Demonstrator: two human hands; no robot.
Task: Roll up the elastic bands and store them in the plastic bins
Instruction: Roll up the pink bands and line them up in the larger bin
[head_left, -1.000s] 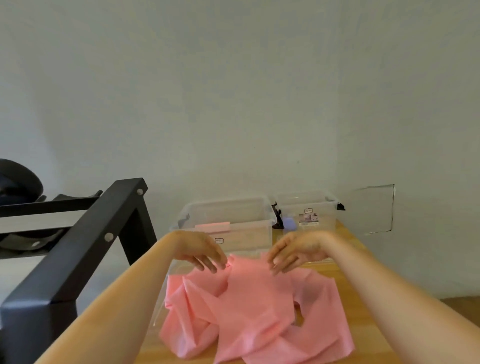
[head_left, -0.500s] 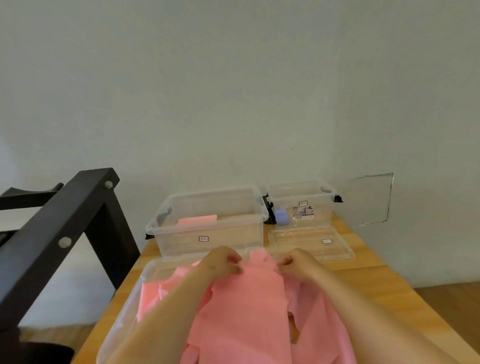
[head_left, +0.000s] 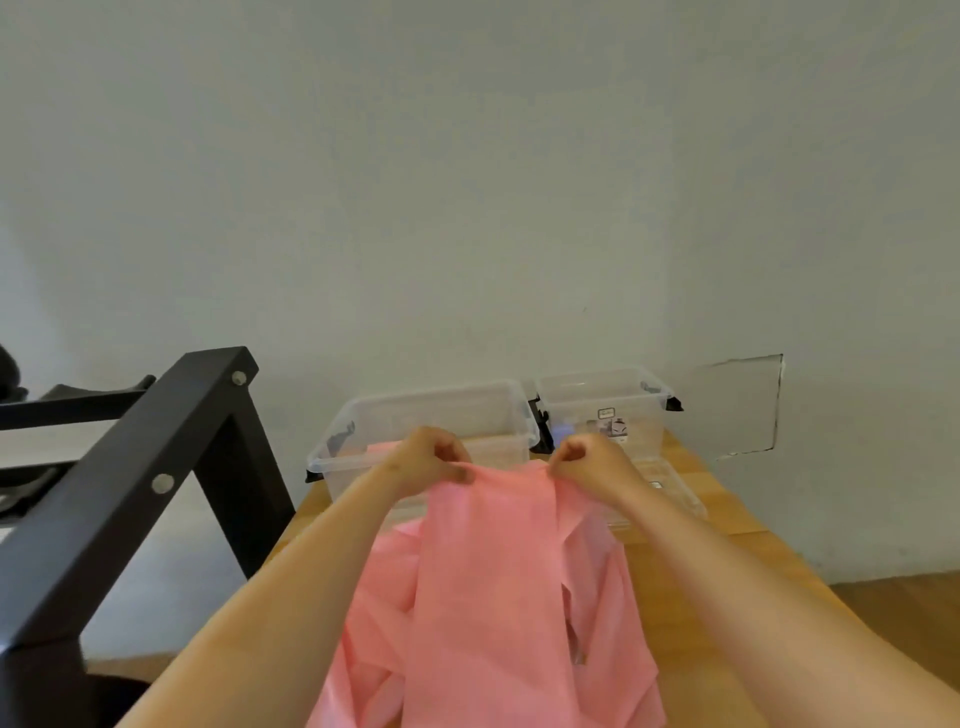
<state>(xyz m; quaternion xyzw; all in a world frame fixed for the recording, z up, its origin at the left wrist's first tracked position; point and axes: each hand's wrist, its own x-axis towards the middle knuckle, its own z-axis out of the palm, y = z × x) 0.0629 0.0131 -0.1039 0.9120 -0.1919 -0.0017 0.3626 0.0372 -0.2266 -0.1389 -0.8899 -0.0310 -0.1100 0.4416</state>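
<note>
The top edge of a pink elastic band (head_left: 488, 587) is pinched between the curled fingers of the left hand (head_left: 434, 460) and the right hand (head_left: 589, 462), and is held raised while the rest is draped over a wooden table (head_left: 737, 566). Two clear plastic bins (head_left: 431, 415) (lidless, side by side) are seen behind it, against a pale wall (head_left: 467, 182). A black metal frame (head_left: 130, 499) is seen at left.

just one wide-angle head cam, up close, looking forward and slightly down across the light wooden desk (head_left: 758, 545) toward the plain white wall (head_left: 467, 182)
</note>
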